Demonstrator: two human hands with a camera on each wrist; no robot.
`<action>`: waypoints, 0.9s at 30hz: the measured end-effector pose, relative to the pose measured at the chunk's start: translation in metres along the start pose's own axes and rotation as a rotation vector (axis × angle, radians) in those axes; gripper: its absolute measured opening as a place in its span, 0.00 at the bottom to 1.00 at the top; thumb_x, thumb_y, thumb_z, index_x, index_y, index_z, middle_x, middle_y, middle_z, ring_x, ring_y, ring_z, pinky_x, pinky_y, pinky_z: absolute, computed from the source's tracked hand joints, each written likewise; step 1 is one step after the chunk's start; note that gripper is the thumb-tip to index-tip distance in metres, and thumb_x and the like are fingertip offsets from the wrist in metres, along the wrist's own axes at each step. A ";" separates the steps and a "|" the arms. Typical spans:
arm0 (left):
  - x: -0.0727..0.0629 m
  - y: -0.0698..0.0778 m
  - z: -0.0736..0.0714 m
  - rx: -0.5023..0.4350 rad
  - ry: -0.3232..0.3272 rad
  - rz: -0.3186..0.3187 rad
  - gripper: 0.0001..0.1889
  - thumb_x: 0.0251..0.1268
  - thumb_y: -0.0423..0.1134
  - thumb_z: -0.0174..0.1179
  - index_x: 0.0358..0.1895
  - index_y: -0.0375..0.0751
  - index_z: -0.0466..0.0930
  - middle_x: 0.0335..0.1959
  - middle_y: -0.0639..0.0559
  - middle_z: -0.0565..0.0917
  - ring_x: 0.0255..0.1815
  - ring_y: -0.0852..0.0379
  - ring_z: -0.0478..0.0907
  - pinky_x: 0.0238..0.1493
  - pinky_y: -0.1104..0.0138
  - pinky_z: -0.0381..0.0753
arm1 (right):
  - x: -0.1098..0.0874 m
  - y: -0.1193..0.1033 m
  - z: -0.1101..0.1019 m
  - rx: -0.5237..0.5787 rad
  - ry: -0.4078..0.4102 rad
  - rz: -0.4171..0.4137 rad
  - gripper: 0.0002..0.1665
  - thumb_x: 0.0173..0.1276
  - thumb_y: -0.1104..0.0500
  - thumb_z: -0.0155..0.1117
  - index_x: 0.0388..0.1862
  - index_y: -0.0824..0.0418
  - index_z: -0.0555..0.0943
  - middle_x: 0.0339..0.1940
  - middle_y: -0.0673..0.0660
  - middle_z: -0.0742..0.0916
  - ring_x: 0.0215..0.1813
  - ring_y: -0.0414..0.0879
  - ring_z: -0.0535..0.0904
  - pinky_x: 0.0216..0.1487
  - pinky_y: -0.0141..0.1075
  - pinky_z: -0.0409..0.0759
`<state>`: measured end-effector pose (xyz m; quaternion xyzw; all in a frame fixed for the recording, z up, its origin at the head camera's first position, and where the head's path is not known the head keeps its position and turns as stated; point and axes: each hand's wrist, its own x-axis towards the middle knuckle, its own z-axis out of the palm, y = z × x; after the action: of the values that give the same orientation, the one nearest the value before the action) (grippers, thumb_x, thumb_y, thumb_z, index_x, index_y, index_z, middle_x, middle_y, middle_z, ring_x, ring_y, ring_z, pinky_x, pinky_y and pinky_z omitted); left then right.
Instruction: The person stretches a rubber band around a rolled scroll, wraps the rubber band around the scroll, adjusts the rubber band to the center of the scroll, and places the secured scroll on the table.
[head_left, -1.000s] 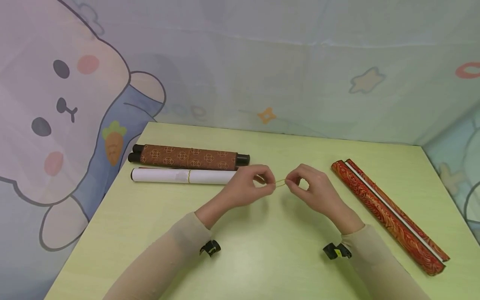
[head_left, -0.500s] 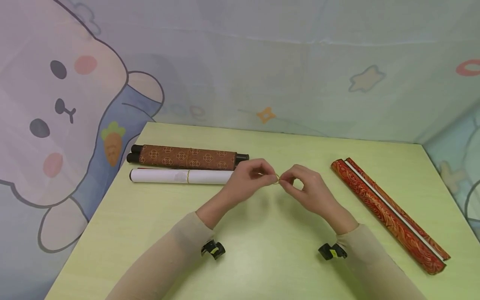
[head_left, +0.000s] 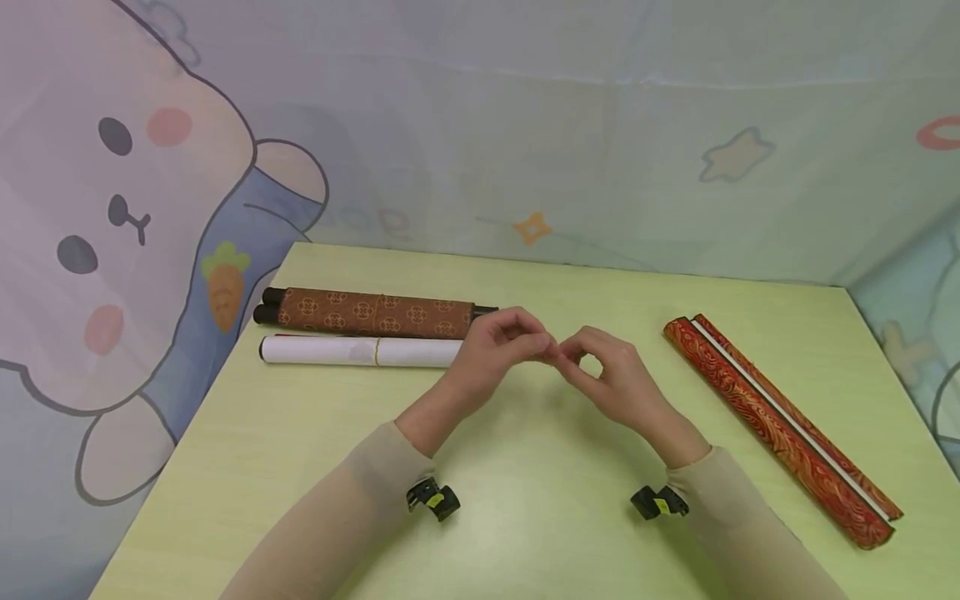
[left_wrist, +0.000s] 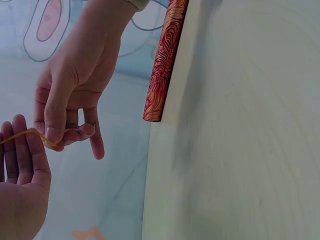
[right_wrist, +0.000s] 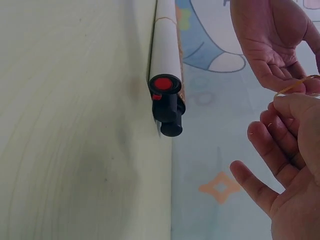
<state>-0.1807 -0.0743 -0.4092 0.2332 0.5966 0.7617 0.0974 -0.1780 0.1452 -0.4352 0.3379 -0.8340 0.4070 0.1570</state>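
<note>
My left hand and right hand meet above the middle of the table, fingertips touching in the head view. Between them runs a thin yellow rubber band. The right thumb and forefinger pinch one end of it, as the right wrist view shows. In the left wrist view the band crosses the left fingers; from the head, the left thumb and forefinger close toward each other on it. Behind the left hand lies a white rolled scroll with a band around it, its right end hidden by that hand.
A brown patterned scroll with black rod ends lies behind the white one. To the right, a red and gold patterned roll with a white strip lies slantwise on the pale table. A printed cloth hangs behind.
The hands have come together, the right moving left and the left slightly up. The rubber band, stretched between them a second ago, has slackened and is covered by the fingers in the head view.
</note>
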 end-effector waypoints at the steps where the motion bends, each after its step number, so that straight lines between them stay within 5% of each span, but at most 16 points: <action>1: 0.000 0.000 0.000 -0.014 0.000 -0.001 0.07 0.76 0.27 0.58 0.41 0.40 0.84 0.37 0.54 0.90 0.41 0.56 0.90 0.60 0.51 0.86 | 0.001 -0.001 0.000 0.007 0.001 -0.001 0.08 0.69 0.70 0.75 0.40 0.58 0.87 0.35 0.48 0.88 0.39 0.40 0.83 0.44 0.35 0.81; 4: 0.000 0.001 0.000 -0.034 0.008 -0.016 0.08 0.77 0.27 0.58 0.40 0.44 0.84 0.39 0.52 0.90 0.40 0.55 0.90 0.56 0.53 0.88 | 0.002 -0.003 -0.001 0.015 0.000 -0.009 0.07 0.69 0.69 0.75 0.39 0.58 0.86 0.34 0.48 0.87 0.40 0.41 0.83 0.44 0.35 0.81; 10: -0.001 0.002 -0.002 -0.057 0.010 -0.053 0.05 0.77 0.29 0.58 0.42 0.39 0.82 0.49 0.28 0.88 0.36 0.54 0.91 0.51 0.51 0.90 | 0.001 -0.004 -0.004 0.012 -0.012 0.018 0.09 0.67 0.70 0.76 0.39 0.58 0.87 0.34 0.47 0.87 0.40 0.41 0.84 0.43 0.35 0.81; 13: -0.001 0.001 -0.004 -0.074 -0.016 -0.054 0.04 0.79 0.30 0.57 0.44 0.36 0.81 0.55 0.24 0.86 0.39 0.53 0.93 0.53 0.48 0.90 | -0.002 -0.002 -0.007 0.007 -0.023 0.038 0.09 0.68 0.70 0.76 0.40 0.56 0.88 0.35 0.45 0.87 0.40 0.40 0.84 0.44 0.34 0.81; 21: -0.002 0.000 -0.008 -0.001 -0.051 -0.043 0.10 0.81 0.27 0.55 0.57 0.27 0.80 0.63 0.34 0.85 0.51 0.42 0.92 0.54 0.48 0.89 | -0.008 0.002 -0.018 -0.030 -0.042 0.086 0.05 0.71 0.67 0.74 0.42 0.57 0.89 0.35 0.45 0.87 0.39 0.39 0.81 0.42 0.33 0.79; 27: -0.004 -0.002 -0.011 0.104 -0.057 -0.086 0.16 0.82 0.26 0.54 0.66 0.30 0.81 0.71 0.43 0.81 0.56 0.43 0.90 0.51 0.51 0.90 | -0.012 0.005 -0.023 -0.048 -0.046 0.102 0.08 0.71 0.67 0.74 0.42 0.55 0.89 0.35 0.44 0.87 0.39 0.38 0.81 0.41 0.34 0.79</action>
<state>-0.1830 -0.0849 -0.4140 0.2337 0.6418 0.7178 0.1349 -0.1733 0.1703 -0.4306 0.3004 -0.8631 0.3864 0.1249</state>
